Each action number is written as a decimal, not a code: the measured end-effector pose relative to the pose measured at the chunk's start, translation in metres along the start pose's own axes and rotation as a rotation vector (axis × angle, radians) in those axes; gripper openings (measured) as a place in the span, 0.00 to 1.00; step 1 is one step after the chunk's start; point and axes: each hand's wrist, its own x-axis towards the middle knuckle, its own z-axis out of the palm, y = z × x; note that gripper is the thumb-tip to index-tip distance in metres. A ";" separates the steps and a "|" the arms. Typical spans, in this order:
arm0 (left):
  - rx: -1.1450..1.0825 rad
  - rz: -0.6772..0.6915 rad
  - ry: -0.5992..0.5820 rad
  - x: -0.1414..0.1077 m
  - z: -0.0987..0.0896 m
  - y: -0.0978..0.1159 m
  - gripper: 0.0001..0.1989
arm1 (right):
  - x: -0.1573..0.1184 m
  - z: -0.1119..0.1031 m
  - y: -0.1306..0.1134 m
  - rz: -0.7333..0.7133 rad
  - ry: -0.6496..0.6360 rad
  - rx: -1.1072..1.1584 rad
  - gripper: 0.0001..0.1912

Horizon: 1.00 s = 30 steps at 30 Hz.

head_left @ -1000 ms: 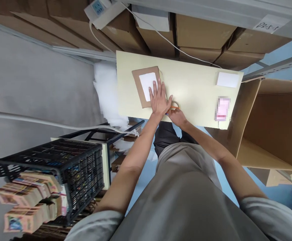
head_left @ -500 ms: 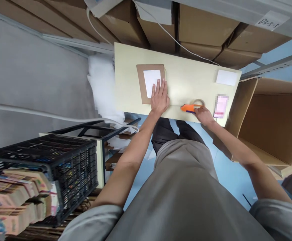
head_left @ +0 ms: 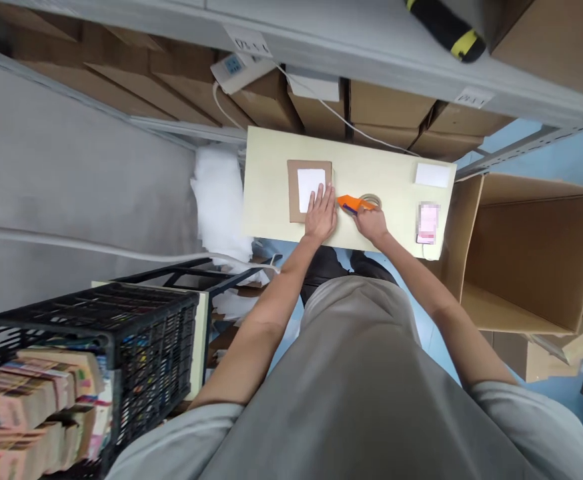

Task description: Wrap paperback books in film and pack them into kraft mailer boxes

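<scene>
A small flat cardboard box point(head_left: 293, 193) with a white label point(head_left: 309, 187) on top lies on the left half of the cream table point(head_left: 266, 150). My left hand point(head_left: 321, 213) rests on its lower right part, fingers stretched out over the label's edge. Wrapped round an orange tape dispenser point(head_left: 352, 203) is my right hand point(head_left: 371, 222). The dispenser carries a roll of tape point(head_left: 371, 199), and its pointed front is close to the box's right side. Whether tape touches the box I cannot tell.
A white pad point(head_left: 432, 175) and a pink-screened phone point(head_left: 427, 223) lie at the table's right end. A big open carton point(head_left: 521, 253) stands to the right. Left are white wrapping sheets point(head_left: 221, 200) and a black crate point(head_left: 156, 347) with books point(head_left: 36, 387). Boxes point(head_left: 391, 103) line the back.
My right hand has moved left with the tape dispenser, up to the box's right side. My left hand stays on the box. The head view has shifted, showing more of the shelf above.
</scene>
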 end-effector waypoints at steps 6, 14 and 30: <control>0.029 0.036 -0.035 0.002 -0.008 0.002 0.40 | 0.003 -0.013 -0.044 0.144 -0.016 0.101 0.23; 0.098 0.162 -0.204 -0.007 -0.038 -0.017 0.39 | -0.008 -0.054 -0.053 0.402 0.088 0.120 0.28; -0.208 0.478 0.397 0.151 -0.209 0.091 0.29 | 0.040 -0.277 -0.100 0.252 0.647 0.137 0.23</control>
